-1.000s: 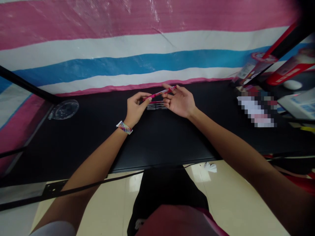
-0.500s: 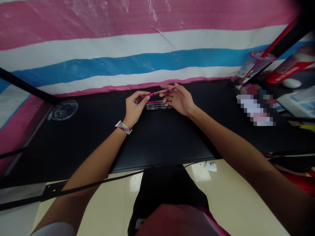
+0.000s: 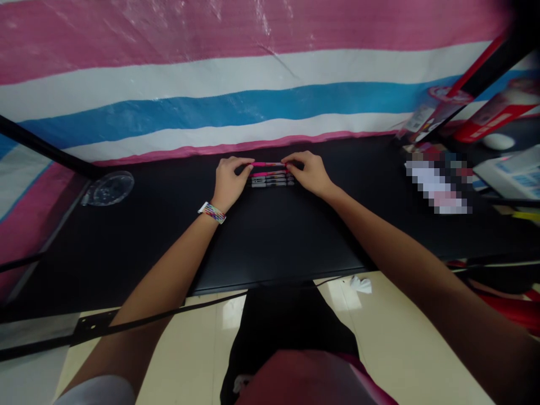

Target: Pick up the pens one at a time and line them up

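A pink pen [image 3: 268,164] lies level between my two hands, at the back of the row on the black table. My left hand [image 3: 230,179] pinches its left end between thumb and fingers. At its right end, my right hand [image 3: 310,173] pinches the tip. Just nearer to me, another pink pen [image 3: 264,174] lies on the table. Several dark and clear pens [image 3: 272,182] lie side by side in front of it, parallel to it. A colourful woven band is on my left wrist.
A clear round plastic lid [image 3: 110,188] is at the left of the black table [image 3: 278,236]. On the right are a clear cup [image 3: 430,112] with a red straw, a red bottle [image 3: 493,118], a white mouse [image 3: 498,142] and a box [image 3: 512,171]. Striped sheeting hangs behind.
The pink pen was tilted up to the right and is now level and lower. My right hand has come down, its spread fingers closing on the pen's right end.
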The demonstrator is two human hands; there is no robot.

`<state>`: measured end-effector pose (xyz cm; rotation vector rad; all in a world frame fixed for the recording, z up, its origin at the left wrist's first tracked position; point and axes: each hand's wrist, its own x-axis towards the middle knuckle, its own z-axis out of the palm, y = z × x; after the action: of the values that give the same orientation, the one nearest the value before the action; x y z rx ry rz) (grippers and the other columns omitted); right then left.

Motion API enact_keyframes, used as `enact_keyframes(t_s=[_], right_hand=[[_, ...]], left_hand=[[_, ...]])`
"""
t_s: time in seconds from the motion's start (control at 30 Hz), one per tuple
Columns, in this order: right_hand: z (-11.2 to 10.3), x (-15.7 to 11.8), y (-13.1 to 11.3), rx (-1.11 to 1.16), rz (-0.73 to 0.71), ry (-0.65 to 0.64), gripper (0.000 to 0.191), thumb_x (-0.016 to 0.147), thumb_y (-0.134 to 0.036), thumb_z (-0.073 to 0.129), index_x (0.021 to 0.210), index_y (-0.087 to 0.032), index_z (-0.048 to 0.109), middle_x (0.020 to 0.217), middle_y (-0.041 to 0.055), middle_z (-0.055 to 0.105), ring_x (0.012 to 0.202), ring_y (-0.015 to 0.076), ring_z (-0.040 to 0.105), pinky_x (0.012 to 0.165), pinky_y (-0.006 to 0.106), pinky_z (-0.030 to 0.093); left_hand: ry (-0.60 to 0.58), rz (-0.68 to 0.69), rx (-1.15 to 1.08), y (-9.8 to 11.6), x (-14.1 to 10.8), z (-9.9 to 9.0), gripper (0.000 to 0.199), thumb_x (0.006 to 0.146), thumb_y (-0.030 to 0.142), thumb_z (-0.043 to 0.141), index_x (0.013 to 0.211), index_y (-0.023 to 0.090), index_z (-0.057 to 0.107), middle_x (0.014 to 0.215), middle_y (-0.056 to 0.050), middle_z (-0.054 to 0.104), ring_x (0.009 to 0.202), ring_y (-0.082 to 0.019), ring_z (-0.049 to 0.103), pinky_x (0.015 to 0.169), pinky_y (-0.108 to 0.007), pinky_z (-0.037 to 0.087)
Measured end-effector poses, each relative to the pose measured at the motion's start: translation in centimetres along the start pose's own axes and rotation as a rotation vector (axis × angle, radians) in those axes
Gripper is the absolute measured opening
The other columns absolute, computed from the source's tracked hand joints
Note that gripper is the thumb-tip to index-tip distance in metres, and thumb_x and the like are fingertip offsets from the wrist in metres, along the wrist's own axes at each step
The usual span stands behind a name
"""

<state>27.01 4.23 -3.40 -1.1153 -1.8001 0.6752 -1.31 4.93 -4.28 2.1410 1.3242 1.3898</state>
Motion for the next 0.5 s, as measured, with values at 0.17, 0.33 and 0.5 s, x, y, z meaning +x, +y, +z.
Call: enact_keyframes(t_s=[0.17,0.33,0.5], right_hand=[[0.3,0.04,0.72,-0.002,0.054,0.017,0.026,0.089,-0.019,0.066,0.095,-0.03,0.089,0.108,0.0073,0.083,0.116,0.036,0.071,0.123,0.063,0.045],[0.38,0.0,0.75,0.033,0.064,0.008,0.025,0.087,-0.018,0.067,0.093,-0.03,0.088,0.107,0.0076,0.083,0.117,0.0363,0.07,0.125,0.063,0.043],[0.49,-0.09,0.71,0.044,0.095,0.152,0.03,0.094,-0.026,0.061,0.108,-0.029,0.088,0.124,0.0086,0.084,0.122,0.0357,0.073,0.125,0.061,0.047]], left_hand=[[-0.037,-0.033,-0.019,-1.19,-0.06,0.49,0.023,0.095,0.02,0.078,0.107,0.035,0.091,0.097,-0.004,0.084,0.095,-0.029,0.07,0.112,-0.057,0.051],[-0.084,-0.091,0.015,-1.17,-0.06,0.55,0.021,0.093,0.018,0.079,0.101,0.033,0.091,0.1,-0.006,0.082,0.101,-0.031,0.069,0.117,-0.062,0.048],[0.059,-0.11,-0.112,-1.15,-0.1,0.37,0.017,0.102,0.033,0.076,0.115,0.031,0.088,0.119,-0.009,0.075,0.111,-0.029,0.071,0.112,-0.05,0.057]])
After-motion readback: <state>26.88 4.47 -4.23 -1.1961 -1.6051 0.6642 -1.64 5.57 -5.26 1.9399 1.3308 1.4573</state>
